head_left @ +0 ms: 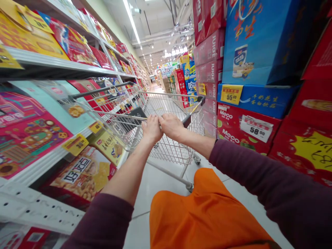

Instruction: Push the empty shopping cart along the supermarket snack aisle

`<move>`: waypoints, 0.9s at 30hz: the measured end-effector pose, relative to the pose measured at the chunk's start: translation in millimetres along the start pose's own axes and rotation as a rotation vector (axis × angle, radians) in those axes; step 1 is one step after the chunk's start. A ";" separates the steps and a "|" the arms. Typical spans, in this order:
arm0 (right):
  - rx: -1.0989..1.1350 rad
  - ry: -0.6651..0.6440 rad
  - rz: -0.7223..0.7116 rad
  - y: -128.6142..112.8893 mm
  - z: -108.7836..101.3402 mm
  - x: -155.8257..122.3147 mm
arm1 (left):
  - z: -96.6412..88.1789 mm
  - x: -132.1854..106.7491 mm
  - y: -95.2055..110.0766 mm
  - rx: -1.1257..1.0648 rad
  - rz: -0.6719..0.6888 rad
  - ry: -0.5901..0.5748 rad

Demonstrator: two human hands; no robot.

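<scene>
A wire shopping cart [178, 148] stands in front of me, turned at an angle in the aisle. Both of my hands meet at the middle of its near top rail. My left hand [152, 128] is curled over the rail, its fingers wrapped around the bar. Beside it, almost touching, my right hand [171, 125] is closed on the same rail. The fingertips are partly hidden behind the bar. Inside the basket, toward its left, a dark panel [135, 117] is visible. Dark plastic corners cap the cart's rim.
Shelves [22, 174] with boxed snacks and yellow price tags run close along the left. Stacked red drink cartons [233, 128] and a blue gift box [254, 45] rise close on the right. The aisle's tiled floor [141, 207] stretches ahead between them; more stacked goods [181, 86] stand farther on.
</scene>
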State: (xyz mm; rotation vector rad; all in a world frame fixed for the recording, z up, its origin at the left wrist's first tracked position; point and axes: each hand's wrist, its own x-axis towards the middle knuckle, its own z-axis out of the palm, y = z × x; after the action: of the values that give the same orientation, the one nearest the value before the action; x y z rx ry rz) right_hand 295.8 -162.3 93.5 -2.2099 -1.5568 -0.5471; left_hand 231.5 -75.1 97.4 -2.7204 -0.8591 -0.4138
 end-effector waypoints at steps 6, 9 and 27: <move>-0.039 -0.007 -0.052 12.9 -9.7 -17.5 | 4.4 0.4 -19.8 0.034 -0.036 0.029; 0.026 0.081 -0.110 18.5 -0.3 -22.7 | 9.5 -1.0 -21.1 0.016 -0.058 0.058; 0.399 0.375 -0.267 28.8 61.1 0.9 | 13.8 -21.5 -53.9 -0.035 -0.029 0.092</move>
State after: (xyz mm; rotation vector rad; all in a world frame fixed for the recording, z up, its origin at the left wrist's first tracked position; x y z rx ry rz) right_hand 329.2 -139.1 39.5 -1.5191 -1.5962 -0.6218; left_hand 185.5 -39.0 85.8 -2.6994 -0.8761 -0.5601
